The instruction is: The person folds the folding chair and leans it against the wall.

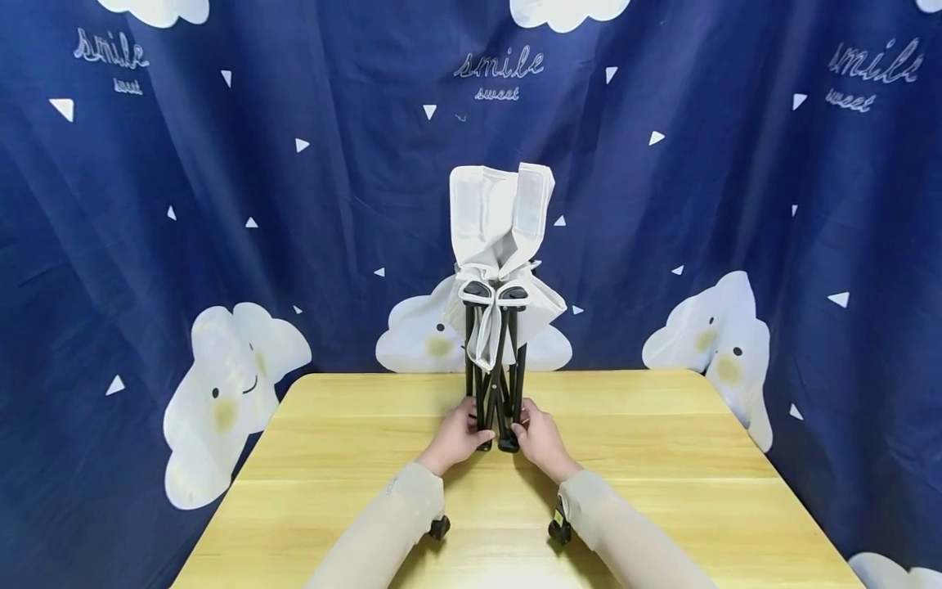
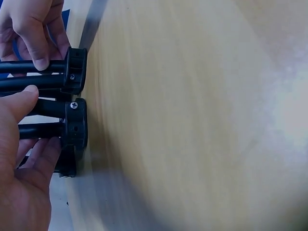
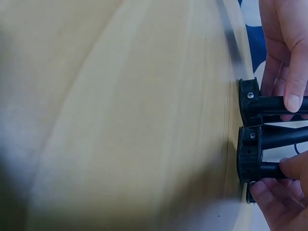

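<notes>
A folded camp chair [image 1: 482,335] stands upright on the table, its white fabric [image 1: 508,209] bunched and rising at the top. Its black tube legs are drawn together and cross below. My left hand [image 1: 455,435] grips the left legs low down, near the black feet. On the opposite side my right hand [image 1: 543,442] holds the right legs at about the same height. In the left wrist view, the left thumb [image 2: 26,98] lies along a tube with fingers curled beneath. The right wrist view shows the right hand [image 3: 284,202] pinching a tube beside a foot [image 3: 249,159].
The light wooden table [image 1: 353,458] runs out to both sides and towards me. Right behind its far edge hangs a dark blue curtain [image 1: 338,204] printed with clouds and triangles. A small black wrist camera [image 1: 561,523] sits under the right sleeve.
</notes>
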Motion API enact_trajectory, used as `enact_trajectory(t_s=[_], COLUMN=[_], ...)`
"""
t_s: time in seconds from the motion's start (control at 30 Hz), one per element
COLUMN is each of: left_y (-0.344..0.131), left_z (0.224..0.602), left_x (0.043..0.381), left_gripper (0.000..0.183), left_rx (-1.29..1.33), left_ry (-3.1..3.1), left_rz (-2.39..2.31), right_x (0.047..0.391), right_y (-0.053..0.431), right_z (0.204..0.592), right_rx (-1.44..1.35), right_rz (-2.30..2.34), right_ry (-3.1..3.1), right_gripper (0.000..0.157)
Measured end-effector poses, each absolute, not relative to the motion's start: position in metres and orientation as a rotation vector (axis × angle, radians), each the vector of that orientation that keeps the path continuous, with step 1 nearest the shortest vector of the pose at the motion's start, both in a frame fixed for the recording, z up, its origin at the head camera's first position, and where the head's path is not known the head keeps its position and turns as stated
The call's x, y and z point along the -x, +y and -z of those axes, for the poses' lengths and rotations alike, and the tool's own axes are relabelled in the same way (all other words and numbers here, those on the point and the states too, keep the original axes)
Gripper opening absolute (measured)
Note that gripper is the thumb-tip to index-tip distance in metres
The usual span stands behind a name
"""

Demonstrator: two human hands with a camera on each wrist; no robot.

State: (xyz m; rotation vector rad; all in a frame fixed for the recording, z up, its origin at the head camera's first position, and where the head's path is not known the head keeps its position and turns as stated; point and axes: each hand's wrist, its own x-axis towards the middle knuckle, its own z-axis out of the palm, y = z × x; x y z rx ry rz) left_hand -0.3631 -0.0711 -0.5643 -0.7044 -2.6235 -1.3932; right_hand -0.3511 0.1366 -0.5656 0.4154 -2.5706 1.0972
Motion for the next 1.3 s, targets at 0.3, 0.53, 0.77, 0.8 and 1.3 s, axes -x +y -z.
enact_trajectory(t_s=[0.3,0.53,0.77,0.8,1.3], left_y=[-0.069,-0.069,-0.068,-0.068,-0.063], left_z=[0.562,0.564,0.564,0.564,0.559], left_x=[0.372,0.378,0.383,0.384,0.388], left_gripper=[0.048,0.048,0.046,0.045,0.045], left_rx=[0.69,0.697,0.676,0.667,0.547], left_ry=[-2.612,-2.596,-2.593,-2.595,-2.578], left_rz=[1.466,1.505,1.547,1.547,1.605], right_x=[0.362,0.367,0.372,0.373,0.38], right_y=[0.136,0.137,0.135,0.134,0.132], right_z=[0.566,0.567,0.569,0.569,0.565], right_rx=[-0.408,-0.392,-0.361,-0.355,-0.322], right_rz=[-1.112,-1.115,-1.115,-1.114,-1.173], right_ry=[-2.566,-2.589,-2.597,-2.597,-2.582], right_gripper=[0.028,0.028,0.028,0.028,0.031])
